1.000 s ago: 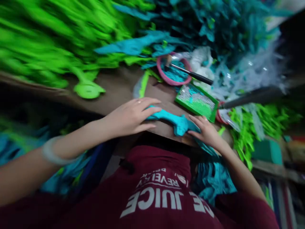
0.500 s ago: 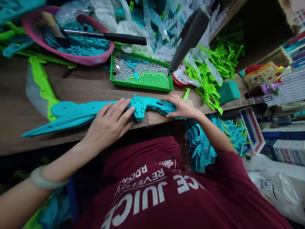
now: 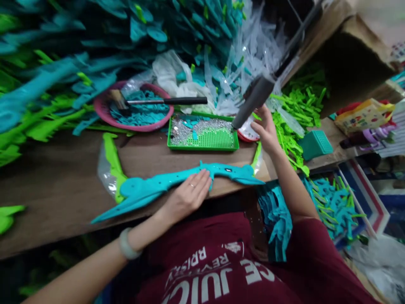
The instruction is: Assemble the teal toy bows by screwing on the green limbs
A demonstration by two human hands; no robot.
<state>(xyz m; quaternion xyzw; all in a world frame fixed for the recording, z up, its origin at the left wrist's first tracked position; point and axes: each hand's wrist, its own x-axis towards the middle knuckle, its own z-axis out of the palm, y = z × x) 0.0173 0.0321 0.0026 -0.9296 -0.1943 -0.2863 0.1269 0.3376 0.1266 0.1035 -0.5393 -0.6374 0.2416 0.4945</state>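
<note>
A turquoise plastic toy bow (image 3: 161, 181) lies lengthwise along the bench, with a lime-green limb (image 3: 112, 158) standing out at its left end and a smaller green piece (image 3: 257, 158) at its right. My left hand (image 3: 191, 190) rests flat over the bow's middle, fingers stretched out together. My right hand (image 3: 267, 131) is raised off the bow, thumb and fingers apart, close by a grey powered screwdriver (image 3: 255, 101) that hangs slanting down. Its tip is at the right end of a green tray (image 3: 202, 148) of small metal screws.
Behind the tray, a hammer (image 3: 186, 101) lies across a pink basket (image 3: 101, 110) of turquoise parts. Piles of turquoise and green parts (image 3: 155, 31) fill the back. A red-rimmed dish (image 3: 247, 137), a teal box (image 3: 316, 145) and stacked turquoise parts (image 3: 275, 215) are to the right.
My right hand has left the bow's right end and risen beside the screwdriver. My left hand remains on the bow's middle. The view has shifted, showing more of the back piles.
</note>
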